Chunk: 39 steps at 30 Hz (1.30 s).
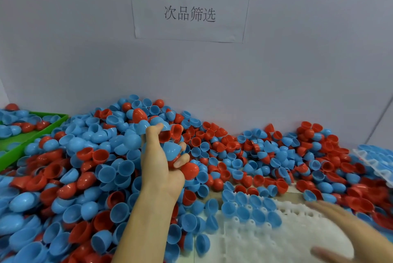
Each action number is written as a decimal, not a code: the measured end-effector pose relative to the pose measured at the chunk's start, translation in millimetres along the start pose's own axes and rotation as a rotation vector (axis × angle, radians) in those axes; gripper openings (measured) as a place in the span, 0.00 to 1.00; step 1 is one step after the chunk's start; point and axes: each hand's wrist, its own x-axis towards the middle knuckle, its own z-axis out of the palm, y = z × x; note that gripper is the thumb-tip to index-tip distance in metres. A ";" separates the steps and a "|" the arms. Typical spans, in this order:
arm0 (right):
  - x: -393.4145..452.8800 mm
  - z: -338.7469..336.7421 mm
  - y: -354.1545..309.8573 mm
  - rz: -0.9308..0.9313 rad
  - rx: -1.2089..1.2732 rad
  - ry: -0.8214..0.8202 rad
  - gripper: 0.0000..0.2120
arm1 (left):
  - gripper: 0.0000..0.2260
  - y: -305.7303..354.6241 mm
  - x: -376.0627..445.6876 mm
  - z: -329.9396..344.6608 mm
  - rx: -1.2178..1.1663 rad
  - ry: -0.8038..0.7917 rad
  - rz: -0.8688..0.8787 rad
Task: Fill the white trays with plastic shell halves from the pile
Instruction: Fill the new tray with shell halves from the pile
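Note:
A big pile of blue and red plastic shell halves (91, 156) covers the table against the wall. My left hand (161, 169) is raised over the pile and grips a clutch of shell halves (170, 150), blue and red. A white tray (282, 239) lies at the lower right, with several blue halves (248, 207) seated in its far-left cells. My right hand (348, 228) hovers blurred over the tray's right side, fingers spread, holding nothing that I can see.
A green tray (32, 135) with loose halves sits at the far left. A second white tray (376, 162) filled with blue halves lies at the right edge. A paper sign (189, 3) hangs on the grey wall behind the pile.

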 end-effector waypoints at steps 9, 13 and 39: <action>-14.8 29.8 -18.1 0.116 -0.094 -0.101 0.49 | 0.07 -0.9 -3.4 4.7 0.043 -0.051 0.030; -3.0 34.5 -23.2 0.129 -0.067 -0.146 0.52 | 0.08 -2.9 -5.0 6.0 0.048 -0.046 0.019; 62.4 -4.9 -149.4 -0.344 0.695 0.071 0.09 | 0.15 -31.8 -18.8 21.4 0.020 -0.054 -0.176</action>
